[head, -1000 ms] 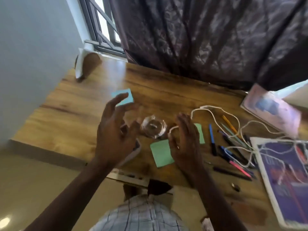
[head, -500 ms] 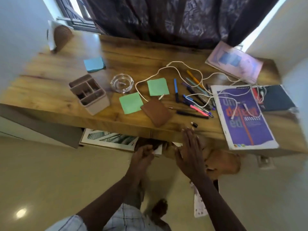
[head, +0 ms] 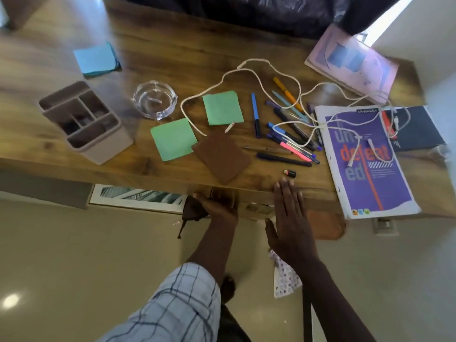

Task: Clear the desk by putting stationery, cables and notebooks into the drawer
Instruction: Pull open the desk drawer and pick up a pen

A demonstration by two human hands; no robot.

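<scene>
left hand [head: 219, 208] at the surface's [head: 185, 53] front edge, fingers hidden beneath, grip cannot be told | right hand [head: 290, 218] flat, fingers straight, tips at the edge | pens [head: 283, 157], white cable [head: 254, 60], purple notebook [head: 365, 186] lie on the surface

Clear glass ashtray [head: 154, 99] was noted upright, one small pale bit inside. Dark patterned curtain [head: 246, 11] was hung behind. Framed picture [head: 138, 197] was laid on beige floor [head: 74, 255]; spotted cloth [head: 286, 282] was seen nearby
</scene>
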